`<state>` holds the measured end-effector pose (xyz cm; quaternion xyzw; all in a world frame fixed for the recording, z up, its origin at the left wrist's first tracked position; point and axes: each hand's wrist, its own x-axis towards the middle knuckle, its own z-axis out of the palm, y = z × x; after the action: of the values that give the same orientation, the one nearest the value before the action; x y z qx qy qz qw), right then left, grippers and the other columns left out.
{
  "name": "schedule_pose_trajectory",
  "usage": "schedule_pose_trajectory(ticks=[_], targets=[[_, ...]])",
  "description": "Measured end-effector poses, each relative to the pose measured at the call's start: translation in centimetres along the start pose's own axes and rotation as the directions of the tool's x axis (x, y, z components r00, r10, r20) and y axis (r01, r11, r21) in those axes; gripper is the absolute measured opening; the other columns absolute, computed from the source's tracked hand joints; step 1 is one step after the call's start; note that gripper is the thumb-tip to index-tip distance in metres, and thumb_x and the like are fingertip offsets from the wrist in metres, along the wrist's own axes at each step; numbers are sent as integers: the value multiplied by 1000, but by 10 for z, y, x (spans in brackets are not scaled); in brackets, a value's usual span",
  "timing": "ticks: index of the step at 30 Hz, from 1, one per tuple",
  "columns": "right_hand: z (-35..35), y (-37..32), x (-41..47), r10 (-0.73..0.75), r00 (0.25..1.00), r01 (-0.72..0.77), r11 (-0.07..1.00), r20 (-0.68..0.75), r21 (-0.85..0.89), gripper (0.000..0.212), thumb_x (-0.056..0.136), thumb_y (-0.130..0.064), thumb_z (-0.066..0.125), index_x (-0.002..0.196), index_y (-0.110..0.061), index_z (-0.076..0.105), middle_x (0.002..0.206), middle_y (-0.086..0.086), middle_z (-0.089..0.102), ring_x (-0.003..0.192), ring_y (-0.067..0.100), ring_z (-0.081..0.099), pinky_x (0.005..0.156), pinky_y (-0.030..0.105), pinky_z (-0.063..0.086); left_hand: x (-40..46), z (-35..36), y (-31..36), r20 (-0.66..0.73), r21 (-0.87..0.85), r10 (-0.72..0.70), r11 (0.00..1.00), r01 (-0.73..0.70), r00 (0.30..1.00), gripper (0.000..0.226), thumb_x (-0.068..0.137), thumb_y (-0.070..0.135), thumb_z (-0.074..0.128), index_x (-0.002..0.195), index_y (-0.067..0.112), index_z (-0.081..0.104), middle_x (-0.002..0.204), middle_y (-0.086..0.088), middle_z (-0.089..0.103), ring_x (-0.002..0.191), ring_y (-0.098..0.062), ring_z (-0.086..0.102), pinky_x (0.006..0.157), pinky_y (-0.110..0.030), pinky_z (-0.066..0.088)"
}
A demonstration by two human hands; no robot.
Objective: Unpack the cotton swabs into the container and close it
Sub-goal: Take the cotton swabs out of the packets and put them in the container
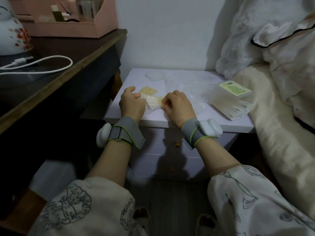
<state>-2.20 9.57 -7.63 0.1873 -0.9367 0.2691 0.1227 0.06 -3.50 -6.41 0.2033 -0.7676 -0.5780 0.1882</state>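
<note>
A small clear packet of cotton swabs (154,102) with wooden sticks lies on the white nightstand top (196,123). My left hand (131,103) grips its left end and my right hand (177,106) pinches its right end. A second bundle of swabs (147,90) lies just behind the left hand. A large pack of swabs with a green label (232,99) rests at the right edge, stick ends showing. A clear round container or lid (154,76) sits at the back, hard to make out.
Crumpled clear plastic wrap (192,89) lies behind my right hand. A dark wooden desk (71,65) with a white cable stands to the left. Bedding and pillows (272,82) press against the nightstand's right side.
</note>
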Motion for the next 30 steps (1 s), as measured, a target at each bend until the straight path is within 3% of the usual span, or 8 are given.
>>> schedule_pose_trajectory(ticks=[3, 5, 6, 9, 13, 18, 22, 30], targets=[[-4, 0, -2, 26, 997, -21, 998, -70, 67, 15, 87, -11, 55, 97, -1, 60, 106, 18, 55, 105, 32, 47, 79, 28, 30, -4, 1, 3, 18, -91, -3, 996, 5, 1000, 36, 84, 6, 58, 120, 5, 59, 115, -10, 64, 107, -25, 58, 99, -34, 47], [-7, 1, -3, 45, 990, -30, 993, -131, 113, 15, 87, -11, 56, 96, 0, 59, 104, 19, 57, 101, 34, 50, 79, 30, 32, -9, 3, 7, 64, -128, 44, 991, -36, 997, 12, 86, 11, 58, 86, 7, 69, 92, -12, 66, 84, -27, 61, 85, -36, 54], [-8, 2, -3, 54, 987, -35, 991, -153, 128, 15, 87, -12, 56, 95, 0, 60, 102, 19, 57, 99, 34, 51, 79, 30, 32, -11, 4, 8, 87, -145, 75, 988, -62, 993, 15, 88, 10, 57, 77, 7, 67, 80, -12, 63, 76, -25, 58, 77, -34, 55], [-11, 6, -3, 74, 982, -44, 985, -175, 167, 13, 86, -13, 58, 93, -1, 60, 99, 17, 60, 94, 32, 54, 81, 29, 35, -13, 6, 12, 136, -169, 149, 978, -125, 979, 13, 88, 7, 57, 79, 5, 67, 67, -7, 57, 70, -22, 54, 67, -29, 52], [-19, 7, -5, 155, 973, -83, 928, -174, 365, 6, 84, -8, 57, 86, -6, 63, 87, 7, 65, 85, 22, 58, 84, 29, 43, -13, 5, 16, 115, -89, 219, 974, -209, 969, 8, 84, 13, 63, 79, 12, 69, 66, -1, 62, 68, -19, 57, 76, -36, 51], [-42, 2, -7, 264, 958, -110, 696, -111, 710, 24, 84, -8, 59, 65, -22, 58, 68, 0, 60, 70, 16, 56, 69, 29, 51, -21, 11, 27, 152, 14, 326, 943, -331, 933, 10, 82, 16, 68, 83, 7, 72, 71, 3, 63, 68, -7, 57, 71, -21, 49], [-52, 3, -11, 223, 974, -123, 683, -45, 719, 13, 85, -10, 62, 72, -14, 63, 68, 2, 60, 63, 10, 55, 53, 14, 45, -30, 18, 31, 220, 77, 362, 919, -386, 906, 12, 83, 19, 68, 89, 9, 72, 74, 7, 62, 67, 2, 55, 61, -3, 43], [-61, 17, -17, 201, 978, -121, 767, -58, 630, 6, 83, -11, 64, 81, -7, 69, 63, -3, 60, 58, 5, 54, 50, 5, 37, -40, 27, 37, 274, 111, 391, 895, -433, 879, 10, 84, 17, 67, 88, 9, 72, 72, 7, 61, 65, 2, 54, 61, -3, 42]])
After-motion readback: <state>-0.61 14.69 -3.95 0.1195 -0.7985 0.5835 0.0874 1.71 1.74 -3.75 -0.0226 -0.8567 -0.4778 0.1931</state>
